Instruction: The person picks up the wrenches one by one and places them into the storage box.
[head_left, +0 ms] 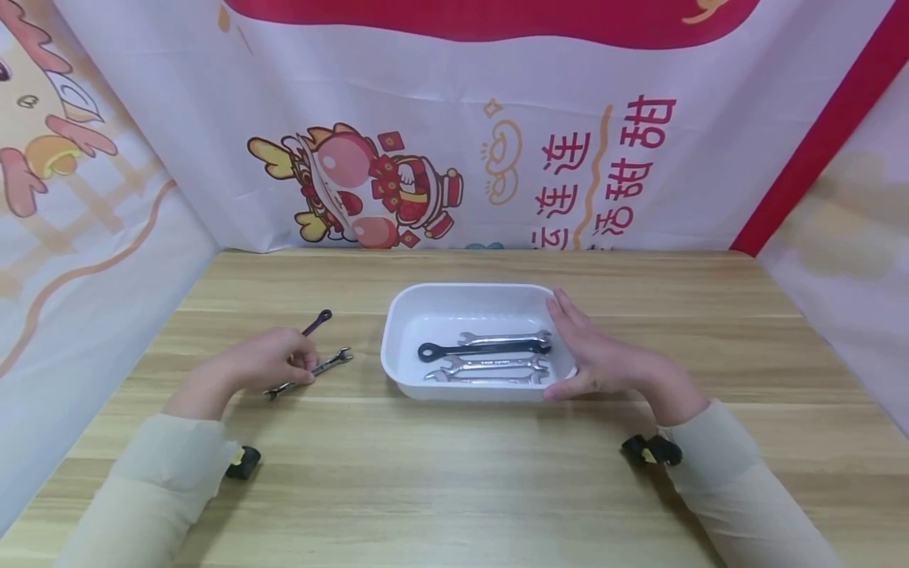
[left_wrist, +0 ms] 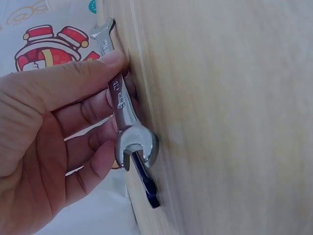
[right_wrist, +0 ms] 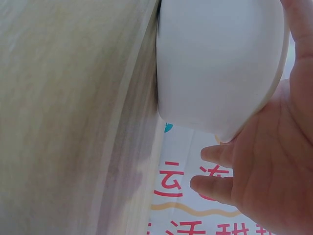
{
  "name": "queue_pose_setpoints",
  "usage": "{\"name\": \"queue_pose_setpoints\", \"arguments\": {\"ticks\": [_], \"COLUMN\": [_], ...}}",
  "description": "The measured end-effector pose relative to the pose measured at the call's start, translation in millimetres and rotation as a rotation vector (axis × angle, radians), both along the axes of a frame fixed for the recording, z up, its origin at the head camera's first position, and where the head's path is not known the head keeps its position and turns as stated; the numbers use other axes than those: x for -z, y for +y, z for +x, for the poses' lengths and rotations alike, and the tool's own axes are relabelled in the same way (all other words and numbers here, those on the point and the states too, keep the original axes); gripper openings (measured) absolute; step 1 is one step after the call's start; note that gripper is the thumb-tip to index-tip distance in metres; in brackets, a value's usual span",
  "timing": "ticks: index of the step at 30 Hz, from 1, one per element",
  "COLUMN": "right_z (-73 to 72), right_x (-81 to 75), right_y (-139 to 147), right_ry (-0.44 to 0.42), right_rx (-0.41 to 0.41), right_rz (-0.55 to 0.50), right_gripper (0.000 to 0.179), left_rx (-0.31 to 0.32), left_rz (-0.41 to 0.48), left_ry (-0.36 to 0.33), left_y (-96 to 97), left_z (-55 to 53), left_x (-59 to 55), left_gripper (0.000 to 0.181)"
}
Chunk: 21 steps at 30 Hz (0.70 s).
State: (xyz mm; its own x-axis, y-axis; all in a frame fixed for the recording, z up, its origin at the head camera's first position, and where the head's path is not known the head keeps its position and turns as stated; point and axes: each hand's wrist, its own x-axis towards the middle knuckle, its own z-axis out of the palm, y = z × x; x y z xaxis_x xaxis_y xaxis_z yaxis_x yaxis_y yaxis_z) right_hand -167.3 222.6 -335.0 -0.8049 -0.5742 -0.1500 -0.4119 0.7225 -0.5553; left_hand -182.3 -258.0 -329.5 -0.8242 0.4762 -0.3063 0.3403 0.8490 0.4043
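My left hand [head_left: 273,359] is over the left part of the table, pinching a silver open-end wrench [left_wrist: 122,100] between thumb and fingers. Close behind it lies a dark, purplish ring-ended wrench [head_left: 317,322], partly covered by the hand. A white plastic bin [head_left: 393,331] stands right of centre. Inside are a black ring-ended wrench [head_left: 483,349] and several silver wrenches [head_left: 495,364]. Across the bin's right end, my right hand [head_left: 604,359] spreads, thumb near the front corner and fingers at the back rim. Its visible fingers [right_wrist: 212,188] look fairly straight in the right wrist view.
The wood-grain table [head_left: 454,481] runs back to a printed white cloth [head_left: 490,150] with red lettering and cartoon figures. More cloth [head_left: 106,205] hangs along the left side, and another panel along the right. Each sleeve carries a small black device [head_left: 244,463] near the wrist.
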Motion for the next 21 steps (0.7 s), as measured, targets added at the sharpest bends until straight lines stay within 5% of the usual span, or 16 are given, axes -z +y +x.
{"name": "queue_pose_setpoints", "arguments": {"ticks": [21], "right_z": [-2.2], "right_x": [1.5], "right_y": [0.1], "right_ry": [-0.003], "right_rx": [0.002], "right_rz": [-0.019], "right_gripper": [0.136], "left_rx": [0.027], "left_rz": [0.034], "left_ry": [0.06], "left_y": [3.3], "left_z": [-3.4], "left_x": [-27.9], "left_gripper": [0.006]}}
